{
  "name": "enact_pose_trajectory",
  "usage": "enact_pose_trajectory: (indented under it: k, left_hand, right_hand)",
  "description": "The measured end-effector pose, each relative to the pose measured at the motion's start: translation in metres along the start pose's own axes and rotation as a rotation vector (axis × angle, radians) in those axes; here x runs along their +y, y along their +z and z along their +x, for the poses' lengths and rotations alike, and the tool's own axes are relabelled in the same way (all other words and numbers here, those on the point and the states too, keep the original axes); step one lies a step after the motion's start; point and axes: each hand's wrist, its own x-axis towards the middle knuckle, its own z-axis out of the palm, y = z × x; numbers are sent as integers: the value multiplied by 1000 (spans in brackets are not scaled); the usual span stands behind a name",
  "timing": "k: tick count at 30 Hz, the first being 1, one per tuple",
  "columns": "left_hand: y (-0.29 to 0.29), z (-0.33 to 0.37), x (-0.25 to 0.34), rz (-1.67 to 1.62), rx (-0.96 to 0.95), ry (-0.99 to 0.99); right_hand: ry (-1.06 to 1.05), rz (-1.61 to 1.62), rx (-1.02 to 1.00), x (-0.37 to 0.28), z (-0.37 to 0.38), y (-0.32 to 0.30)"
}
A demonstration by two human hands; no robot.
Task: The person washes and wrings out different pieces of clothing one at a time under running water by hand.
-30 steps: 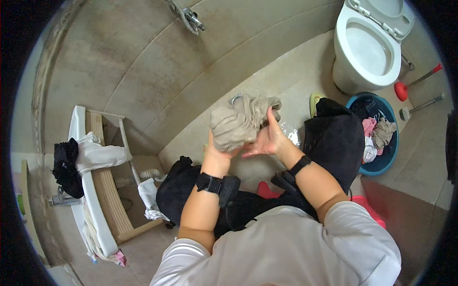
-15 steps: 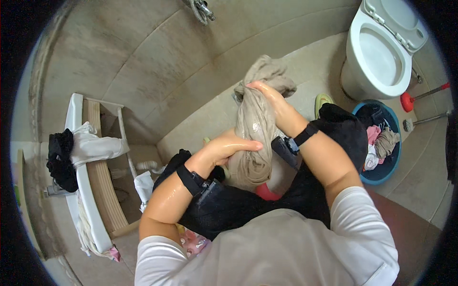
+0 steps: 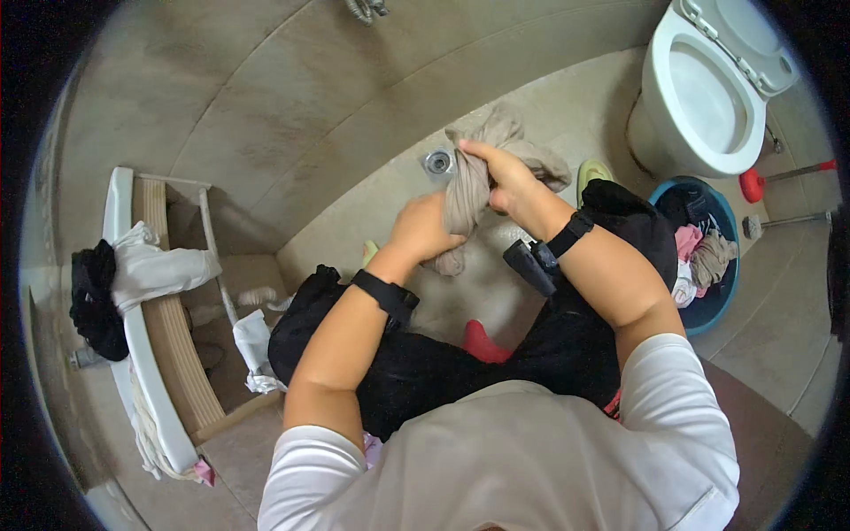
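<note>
Here | twisted beige cloth (image 3: 466,196) runs between hands | left hand (image 3: 423,230) grips near part | right hand (image 3: 508,180) grips far part

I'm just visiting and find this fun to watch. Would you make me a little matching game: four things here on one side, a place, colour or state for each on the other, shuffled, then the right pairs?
Things:
1. Cloth
2. Tub
3. Toilet
4. Drain

Descriptions:
A. White, with its lid raised
B. Set in the floor
C. Gripped by the left hand and the right hand
D. Blue, with clothes inside

Right pairs: 1-C, 2-D, 3-A, 4-B
</note>
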Motion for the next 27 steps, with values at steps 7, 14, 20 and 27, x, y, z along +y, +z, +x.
enact_pose_trajectory:
  k: [7,14,20,27]
  left_hand:
    - [50,-7,-34,-1617,-48,-837]
    - [53,-14,-28,-2418,-247,-511]
    - [-24,-3,-14,-1832,571,-315]
    - [-56,-14,35,-338,687,448]
  right_hand:
    - [-83,275,-207,-19,-5,-9]
    - [-194,207,-318,-12,-1,12]
    - [-8,252,-179,-18,1,2]
    - [276,54,-242,-16,14,-14]
